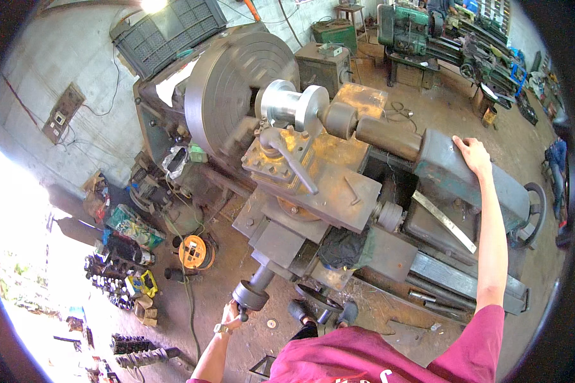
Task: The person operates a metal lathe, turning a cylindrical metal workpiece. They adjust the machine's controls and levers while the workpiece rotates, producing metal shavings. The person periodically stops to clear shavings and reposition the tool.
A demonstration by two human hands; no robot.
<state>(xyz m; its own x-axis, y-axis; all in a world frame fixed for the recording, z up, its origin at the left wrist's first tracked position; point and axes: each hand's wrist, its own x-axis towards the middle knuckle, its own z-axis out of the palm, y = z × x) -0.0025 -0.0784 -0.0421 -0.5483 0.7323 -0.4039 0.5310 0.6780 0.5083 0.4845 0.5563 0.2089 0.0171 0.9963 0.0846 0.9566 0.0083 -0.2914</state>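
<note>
My left hand (232, 315) is closed round the small handle of the dark cross-slide handwheel (250, 295) on a large metal lathe. My right hand (473, 155) lies with its fingers out on top of the grey-green tailstock (452, 156). A shiny, spool-shaped metal workpiece (280, 104) sits between the big round chuck (227, 86) and the tailstock's centre (340, 120). The chuck's face looks smeared, as if turning. In front of the workpiece stands the tool post (279, 156) with its clamping lever (298, 169); the cutting tip is hard to make out.
A flat metal bar (444, 221) leans by the tailstock, and a dark cloth (344, 246) lies on the carriage. Another handwheel (319, 298) is near my feet. An orange cable reel (195, 252) and a hose (191, 306) lie on the floor to the left. A green lathe (406, 29) stands far right.
</note>
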